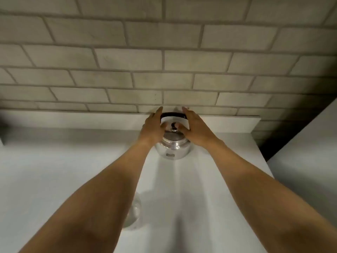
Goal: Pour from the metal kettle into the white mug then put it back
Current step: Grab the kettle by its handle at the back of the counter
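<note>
The shiny metal kettle (pixel 173 150) stands at the back of the white counter (pixel 54 170), close to the brick wall. Its black handle (pixel 173 114) arches over the lid and knob. My left hand (pixel 152 127) lies against the left side of the handle and my right hand (pixel 195 127) against the right side. On both hands the fingers are stretched out and the thumbs sit near the lid knob; neither hand is closed around anything. The white mug (pixel 134 212) sits nearer to me, mostly hidden under my left forearm.
A grey brick wall (pixel 164 61) rises right behind the kettle above a low white ledge (pixel 73 119). The counter ends at a dark gap (pixel 268 143) on the right, with another white surface (pixel 310 161) beyond it.
</note>
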Tool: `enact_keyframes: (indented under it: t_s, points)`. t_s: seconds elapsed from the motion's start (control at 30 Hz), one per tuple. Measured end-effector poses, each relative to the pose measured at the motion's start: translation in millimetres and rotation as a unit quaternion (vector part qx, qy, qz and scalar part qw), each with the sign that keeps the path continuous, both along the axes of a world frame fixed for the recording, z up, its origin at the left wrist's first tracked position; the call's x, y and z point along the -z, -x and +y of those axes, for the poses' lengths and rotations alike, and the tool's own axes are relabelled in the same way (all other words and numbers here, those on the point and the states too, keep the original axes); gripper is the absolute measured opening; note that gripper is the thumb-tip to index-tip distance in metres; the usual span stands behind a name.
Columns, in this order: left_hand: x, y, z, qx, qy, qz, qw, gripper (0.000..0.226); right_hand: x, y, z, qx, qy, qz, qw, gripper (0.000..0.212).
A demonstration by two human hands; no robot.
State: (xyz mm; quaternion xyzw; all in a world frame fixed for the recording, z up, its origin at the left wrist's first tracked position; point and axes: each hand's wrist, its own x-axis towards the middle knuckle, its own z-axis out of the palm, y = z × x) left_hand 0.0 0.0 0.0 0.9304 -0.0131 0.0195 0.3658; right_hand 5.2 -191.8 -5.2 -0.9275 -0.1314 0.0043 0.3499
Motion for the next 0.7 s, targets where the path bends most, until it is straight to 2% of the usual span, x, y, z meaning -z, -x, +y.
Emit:
enact_keyframes:
  t_s: [0.13, 0.27, 0.4, 0.53, 0.6, 0.7]
  points:
    - [3.7, -7.6, 5.9, -0.011, -0.025, -0.043, 0.999, 0.032, 1.6, -12.2, 8.1, -0.02, 0.001, -0.067, 0.998, 0.049]
    - [0.9, -9.4, 10.1, 0.007, -0.042, -0.049, 0.998, 0.027, -8.5, -23.7, 6.9, -0.038, 0.004, -0.065, 0.997, 0.028]
    - [-13.8, -1.4, 9.6, 0.032, -0.051, -0.053, 0.997, 0.028, -21.8, -16.4, -1.3, -0.025, -0.032, -0.03, 0.999, 0.026]
    - [-36.2, 25.7, 7.1, 0.04, -0.031, -0.056, 0.997, 0.023, -52.4, 9.5, -4.8, -0.003, -0.049, -0.072, 0.996, 0.024]
    - [-47.4, 48.1, 8.2, 0.043, -0.033, -0.079, 0.995, 0.022, -68.4, 28.3, -4.1, 0.003, -0.04, -0.09, 0.995, 0.027]
    - [-58.3, 87.2, 11.0, 0.062, -0.018, -0.139, 0.988, 0.033, -82.3, 58.2, -4.7, 0.018, -0.009, -0.113, 0.993, 0.035]
